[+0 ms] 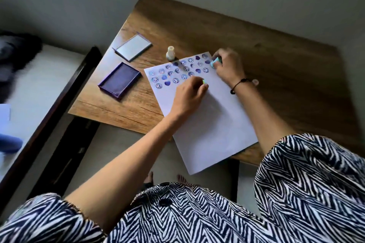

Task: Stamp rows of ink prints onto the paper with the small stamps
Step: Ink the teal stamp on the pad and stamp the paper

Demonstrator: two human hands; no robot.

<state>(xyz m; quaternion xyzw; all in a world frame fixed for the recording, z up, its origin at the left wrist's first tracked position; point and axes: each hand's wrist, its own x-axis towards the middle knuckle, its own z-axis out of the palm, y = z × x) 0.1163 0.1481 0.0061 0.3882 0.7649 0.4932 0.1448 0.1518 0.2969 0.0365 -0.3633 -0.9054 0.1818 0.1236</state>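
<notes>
wooden table (256,31) | bed mattress (39,85) at left | grey floor (118,144)

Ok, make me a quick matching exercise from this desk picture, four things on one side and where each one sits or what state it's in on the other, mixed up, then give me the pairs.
Things
1. ink pad
2. ink pad lid
3. small white bottle
4. paper

Places or states
A. stands upright just past the far edge of the sheet
B. lies open, dark purple surface showing, left of the sheet
C. near corner hangs over the front edge of the wooden table
D. lies apart, pale inside facing up, beyond the pad

Pairs: 1-B, 2-D, 3-A, 4-C
</notes>
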